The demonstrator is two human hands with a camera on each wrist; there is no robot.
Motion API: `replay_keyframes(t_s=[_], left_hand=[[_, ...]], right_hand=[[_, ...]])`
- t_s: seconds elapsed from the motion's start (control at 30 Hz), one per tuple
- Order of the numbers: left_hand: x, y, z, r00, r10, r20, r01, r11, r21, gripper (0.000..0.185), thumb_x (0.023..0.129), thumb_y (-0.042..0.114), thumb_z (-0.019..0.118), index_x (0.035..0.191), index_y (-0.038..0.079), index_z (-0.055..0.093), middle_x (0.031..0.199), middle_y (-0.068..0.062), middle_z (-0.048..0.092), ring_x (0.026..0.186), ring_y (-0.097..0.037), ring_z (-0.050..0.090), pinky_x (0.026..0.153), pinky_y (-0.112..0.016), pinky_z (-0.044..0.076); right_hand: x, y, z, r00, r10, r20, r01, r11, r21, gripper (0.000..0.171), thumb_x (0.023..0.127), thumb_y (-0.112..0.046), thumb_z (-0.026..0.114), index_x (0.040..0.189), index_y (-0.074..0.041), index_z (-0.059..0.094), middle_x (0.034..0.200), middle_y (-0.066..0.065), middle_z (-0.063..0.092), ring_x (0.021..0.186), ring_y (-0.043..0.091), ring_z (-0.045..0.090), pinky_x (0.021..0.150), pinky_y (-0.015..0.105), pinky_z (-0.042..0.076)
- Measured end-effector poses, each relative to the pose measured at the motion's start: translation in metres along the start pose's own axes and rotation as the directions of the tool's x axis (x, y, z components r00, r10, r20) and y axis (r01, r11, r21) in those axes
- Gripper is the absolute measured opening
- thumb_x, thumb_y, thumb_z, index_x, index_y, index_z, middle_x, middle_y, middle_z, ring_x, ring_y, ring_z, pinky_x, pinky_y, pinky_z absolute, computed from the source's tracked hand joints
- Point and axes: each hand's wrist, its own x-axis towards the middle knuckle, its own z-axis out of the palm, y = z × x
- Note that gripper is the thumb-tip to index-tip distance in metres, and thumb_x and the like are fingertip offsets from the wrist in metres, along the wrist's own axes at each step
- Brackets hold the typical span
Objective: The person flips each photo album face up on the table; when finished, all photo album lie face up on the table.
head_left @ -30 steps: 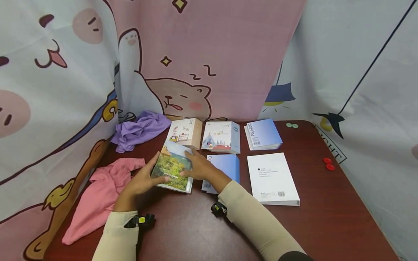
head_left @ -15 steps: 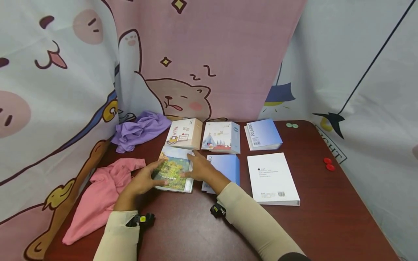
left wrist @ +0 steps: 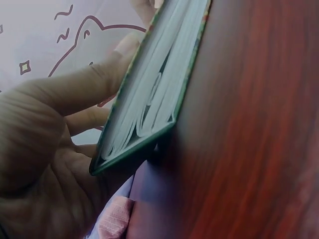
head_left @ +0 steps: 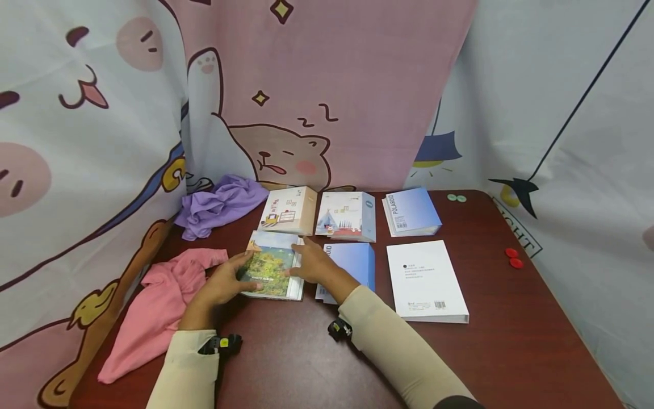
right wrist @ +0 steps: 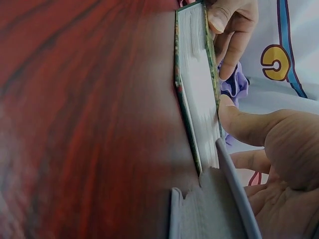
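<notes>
A photo album with a tree-and-sky cover lies on the table, in front of a cream album. My left hand grips its left side, the thumb on the cover near the lower edge. My right hand holds the right side, the thumb on the cover's edge and the fingers toward the upper right corner. White page edges of the album show in the left wrist view. A blue Polaroid album lies close on the right, partly under my right hand and wrist.
Behind stand a white tent-picture album and another blue Polaroid album. A large white book lies at the right. Purple cloth and pink cloth lie left. Green discs and red discs sit near the right edge.
The photo album has turned from a tilt to nearly square and come down flat onto the table, uncovering more of the cream album behind. Both hands have stayed on it.
</notes>
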Motion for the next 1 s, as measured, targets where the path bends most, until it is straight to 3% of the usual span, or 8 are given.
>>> replay_keyframes(t_s=[0.2, 0.4, 0.5, 0.63, 0.87, 1.0], left_hand=[[0.0, -0.003, 0.0, 1.0, -0.011, -0.004, 0.011, 0.999, 0.037, 0.102, 0.089, 0.029, 0.092, 0.168, -0.003, 0.035, 0.173, -0.038, 0.029, 0.158, -0.062, 0.033, 0.126, -0.076, 0.03], [-0.004, 0.004, -0.002, 0.999, -0.008, -0.035, 0.01, 0.998, 0.066, 0.105, 0.087, 0.028, 0.094, 0.169, 0.001, 0.035, 0.177, -0.038, 0.015, 0.163, -0.066, 0.006, 0.124, -0.084, 0.022], [-0.005, 0.019, -0.002, 0.997, 0.035, -0.066, -0.031, 0.997, 0.069, 0.106, 0.085, 0.024, 0.095, 0.169, 0.0, 0.035, 0.178, -0.037, 0.012, 0.163, -0.066, -0.002, 0.123, -0.084, 0.02], [-0.002, 0.045, 0.004, 0.987, 0.139, -0.075, -0.132, 0.986, 0.098, 0.105, 0.083, 0.02, 0.097, 0.167, -0.002, 0.038, 0.177, -0.039, 0.015, 0.163, -0.067, 0.0, 0.124, -0.083, 0.02], [0.009, 0.083, 0.026, 0.972, 0.233, 0.021, -0.234, 0.962, 0.142, 0.101, 0.087, 0.028, 0.094, 0.166, -0.002, 0.04, 0.179, -0.031, 0.019, 0.164, -0.062, 0.012, 0.125, -0.077, 0.031], [0.019, 0.101, 0.041, 0.955, 0.288, 0.064, -0.295, 0.944, 0.149, 0.099, 0.089, 0.033, 0.093, 0.166, -0.001, 0.041, 0.181, -0.026, 0.021, 0.166, -0.057, 0.016, 0.125, -0.071, 0.037]], right_hand=[[-0.004, 0.004, -0.001, 1.0, -0.003, 0.003, 0.002, 0.999, 0.043, 0.081, 0.101, -0.044, 0.079, 0.168, -0.014, 0.045, 0.182, 0.023, 0.019, 0.167, 0.045, 0.027, 0.13, 0.061, 0.037], [-0.021, 0.019, -0.016, 0.996, -0.077, -0.055, 0.083, 0.989, 0.121, 0.08, 0.101, -0.039, 0.079, 0.167, -0.01, 0.045, 0.179, 0.028, 0.024, 0.165, 0.048, 0.029, 0.129, 0.065, 0.035], [-0.029, 0.028, -0.03, 0.989, -0.119, -0.082, 0.129, 0.984, 0.121, 0.078, 0.102, -0.036, 0.079, 0.166, -0.007, 0.046, 0.177, 0.031, 0.028, 0.164, 0.049, 0.031, 0.129, 0.066, 0.036], [-0.039, 0.042, -0.049, 0.98, -0.163, -0.114, 0.173, 0.981, 0.089, 0.077, 0.101, -0.036, 0.08, 0.164, -0.005, 0.049, 0.175, 0.031, 0.032, 0.164, 0.048, 0.034, 0.129, 0.066, 0.036], [-0.057, 0.065, -0.073, 0.973, -0.156, -0.169, 0.167, 0.985, 0.053, 0.076, 0.099, -0.037, 0.082, 0.163, -0.009, 0.052, 0.175, 0.027, 0.036, 0.163, 0.049, 0.035, 0.129, 0.068, 0.034], [-0.068, 0.079, -0.083, 0.969, -0.126, -0.211, 0.142, 0.988, 0.064, 0.075, 0.099, -0.037, 0.082, 0.162, -0.01, 0.054, 0.175, 0.026, 0.037, 0.162, 0.05, 0.036, 0.128, 0.069, 0.035]])
